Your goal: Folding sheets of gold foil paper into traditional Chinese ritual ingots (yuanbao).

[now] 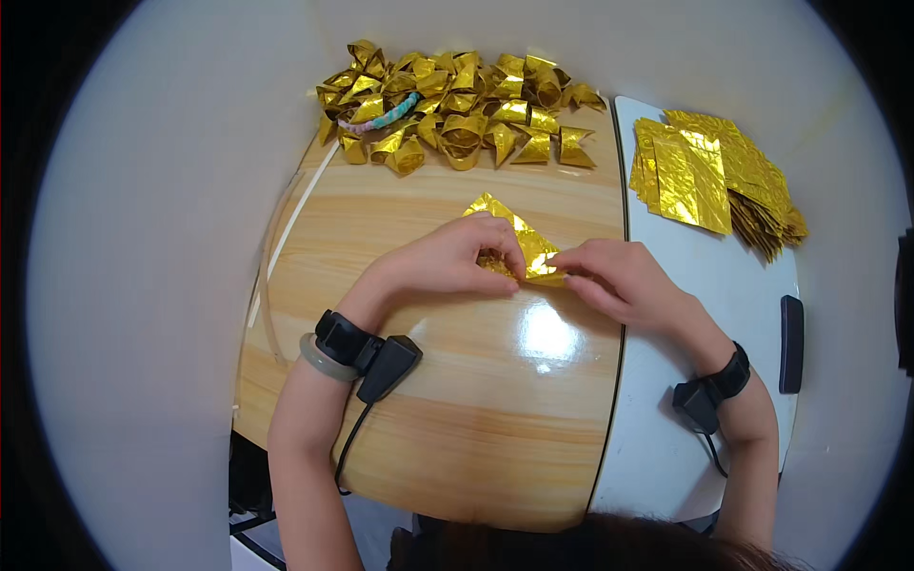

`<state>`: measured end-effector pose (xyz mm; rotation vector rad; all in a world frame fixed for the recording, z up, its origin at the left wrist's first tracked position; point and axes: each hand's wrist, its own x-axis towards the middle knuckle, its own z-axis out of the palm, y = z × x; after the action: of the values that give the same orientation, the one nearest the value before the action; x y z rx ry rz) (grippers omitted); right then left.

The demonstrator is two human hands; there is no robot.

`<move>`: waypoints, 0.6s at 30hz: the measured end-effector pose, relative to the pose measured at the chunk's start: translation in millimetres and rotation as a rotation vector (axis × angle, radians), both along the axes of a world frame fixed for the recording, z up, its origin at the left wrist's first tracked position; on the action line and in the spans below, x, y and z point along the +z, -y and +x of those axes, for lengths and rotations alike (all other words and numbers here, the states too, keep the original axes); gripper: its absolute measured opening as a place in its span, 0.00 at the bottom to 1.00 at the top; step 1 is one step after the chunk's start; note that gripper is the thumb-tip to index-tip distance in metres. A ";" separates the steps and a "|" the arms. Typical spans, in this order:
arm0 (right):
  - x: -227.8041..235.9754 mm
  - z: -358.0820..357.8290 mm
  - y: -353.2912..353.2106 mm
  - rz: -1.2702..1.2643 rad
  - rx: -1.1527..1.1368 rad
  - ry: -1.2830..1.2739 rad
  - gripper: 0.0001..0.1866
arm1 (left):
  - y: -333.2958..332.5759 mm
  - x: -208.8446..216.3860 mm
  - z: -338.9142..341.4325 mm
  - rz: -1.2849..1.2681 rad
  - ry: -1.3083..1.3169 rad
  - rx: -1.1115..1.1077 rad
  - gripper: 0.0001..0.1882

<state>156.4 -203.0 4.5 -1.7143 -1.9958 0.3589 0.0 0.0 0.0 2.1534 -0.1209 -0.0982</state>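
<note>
A gold foil paper sheet [529,246], folded into a triangular shape with its peak pointing away from me, lies on the wood-grain table. My left hand [457,253] is closed at its left side, fingers curled over the near edge. At the right corner, my right hand [624,276] pinches the foil between thumb and fingers. Part of the sheet is hidden under the left fingers. Beyond it, along the table's far side, sits a pile of folded gold foil pieces [464,133], with a pastel pink and teal band [392,115] among them.
To the right, a white tabletop [657,400] adjoins the wooden table [476,409] along a dark seam. Stacked gold foil sheets [692,181] lie on its far part. A dark oblong object [791,344] is at its right edge. Cabled black devices are strapped to both wrists.
</note>
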 end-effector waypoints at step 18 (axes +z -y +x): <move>-9.6 -11.4 -6.0 -0.065 -0.357 -0.208 0.23 | 18.4 -5.5 8.0 0.242 0.089 0.223 0.10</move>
<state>145.0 -197.0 -5.1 -1.9412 -1.5125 0.4584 8.0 -18.4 -5.5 2.3980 0.0851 0.1183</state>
